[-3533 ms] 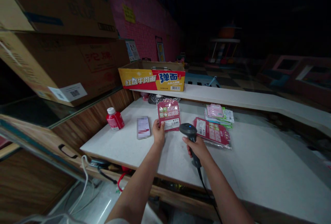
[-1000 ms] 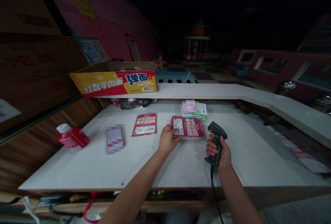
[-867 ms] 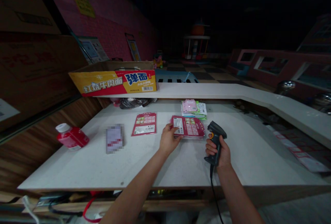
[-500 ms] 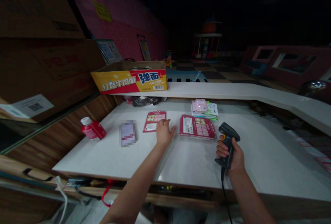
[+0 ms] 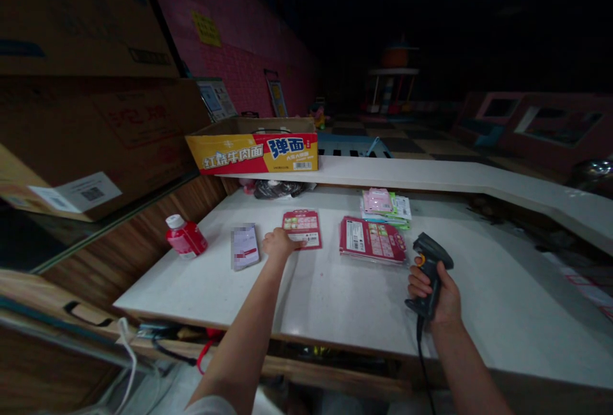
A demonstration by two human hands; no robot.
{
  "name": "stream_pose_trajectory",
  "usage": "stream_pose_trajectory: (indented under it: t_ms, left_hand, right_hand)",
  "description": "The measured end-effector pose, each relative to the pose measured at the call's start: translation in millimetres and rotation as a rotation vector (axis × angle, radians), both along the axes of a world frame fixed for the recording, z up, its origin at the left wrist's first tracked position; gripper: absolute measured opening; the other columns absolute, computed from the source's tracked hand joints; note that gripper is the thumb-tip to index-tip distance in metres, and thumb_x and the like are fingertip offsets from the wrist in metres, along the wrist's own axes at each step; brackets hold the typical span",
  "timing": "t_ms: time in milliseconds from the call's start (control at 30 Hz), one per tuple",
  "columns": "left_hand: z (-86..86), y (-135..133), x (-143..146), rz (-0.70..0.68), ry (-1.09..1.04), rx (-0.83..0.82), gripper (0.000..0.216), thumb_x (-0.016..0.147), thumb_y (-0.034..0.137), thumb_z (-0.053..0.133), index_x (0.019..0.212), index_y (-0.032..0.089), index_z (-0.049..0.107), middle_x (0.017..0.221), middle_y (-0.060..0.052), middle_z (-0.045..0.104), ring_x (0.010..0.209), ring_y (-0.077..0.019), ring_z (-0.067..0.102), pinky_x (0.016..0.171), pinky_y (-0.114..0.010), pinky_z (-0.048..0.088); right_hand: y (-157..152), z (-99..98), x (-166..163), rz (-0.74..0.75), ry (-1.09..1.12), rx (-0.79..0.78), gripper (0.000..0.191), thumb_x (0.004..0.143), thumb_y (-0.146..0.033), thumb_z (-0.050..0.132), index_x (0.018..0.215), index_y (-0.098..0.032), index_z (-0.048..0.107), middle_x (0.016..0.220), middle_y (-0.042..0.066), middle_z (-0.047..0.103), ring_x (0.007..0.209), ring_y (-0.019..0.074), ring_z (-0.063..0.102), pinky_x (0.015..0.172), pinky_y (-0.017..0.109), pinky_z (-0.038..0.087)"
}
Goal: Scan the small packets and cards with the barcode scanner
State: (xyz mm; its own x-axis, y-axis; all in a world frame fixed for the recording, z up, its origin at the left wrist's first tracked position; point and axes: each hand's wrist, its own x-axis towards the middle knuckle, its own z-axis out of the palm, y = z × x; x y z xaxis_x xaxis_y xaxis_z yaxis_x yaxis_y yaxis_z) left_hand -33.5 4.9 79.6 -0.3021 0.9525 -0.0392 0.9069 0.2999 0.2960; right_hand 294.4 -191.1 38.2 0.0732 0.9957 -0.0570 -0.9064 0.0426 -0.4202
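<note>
Just now the left hand is resting its fingertips, loosely spread, on the lower left corner of a red packet lying flat on the white counter, just beside a blurred card. Meanwhile the right hand is gripping a black barcode scanner, fingers clenched around its handle, near a larger red packet.

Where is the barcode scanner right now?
The barcode scanner is gripped in the right hand, above the white counter, just right of the stack of red packets.
</note>
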Motion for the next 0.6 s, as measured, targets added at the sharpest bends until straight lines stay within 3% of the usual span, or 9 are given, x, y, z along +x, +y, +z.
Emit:
stream_pose_trajectory:
  t_ms: [100,233,433,600]
  left_hand:
    - [-10.5,4,-7,-0.062,-0.093,0.068,0.06,0.064,0.055,0.075,0.104,0.014,0.058,0.114,-0.024,0.062,0.105,-0.0357,0.061,0.078,-0.037,0.046]
    - [-32.9,2,-12,-0.121,-0.311,0.343,0.019,0.089,0.036,0.049,0.093,0.017,0.052,0.095,-0.015,0.066,0.086,-0.0253,0.064,0.067,-0.031,0.044]
    - [-60.9,3,-22,-0.214,-0.801,0.697,0.016,0.088,0.037,0.048,0.082,0.022,0.044,0.072,0.0,0.057,0.064,-0.0161,0.054,0.058,-0.026,0.039]
    - [-65.5,8,-25,-0.239,-0.977,0.771,0.019,0.085,0.04,0.052,0.082,0.021,0.048,0.075,0.0,0.057,0.069,-0.0152,0.053,0.063,-0.025,0.041]
  right_hand:
    - [0,0.1,-1,-0.002,-0.019,-0.01,0.033,0.073,-0.037,0.077,0.093,-0.018,0.058,0.057,-0.008,0.044,0.04,0.0043,0.039,0.038,0.014,0.04]
    - [1,-0.7,-2,0.01,-0.062,-0.037,0.032,0.073,-0.037,0.076,0.091,-0.018,0.058,0.056,-0.008,0.043,0.04,0.0037,0.038,0.038,0.013,0.039]
    - [7,5.7,-13,0.06,-0.218,-0.136,0.031,0.07,-0.039,0.08,0.08,-0.019,0.058,0.053,-0.007,0.046,0.039,0.0038,0.037,0.036,0.014,0.037]
    - [15,30.3,-62,0.108,-0.553,-0.202,0.04,0.069,-0.049,0.078,0.088,-0.02,0.059,0.051,-0.007,0.05,0.036,0.0069,0.043,0.034,0.018,0.035]
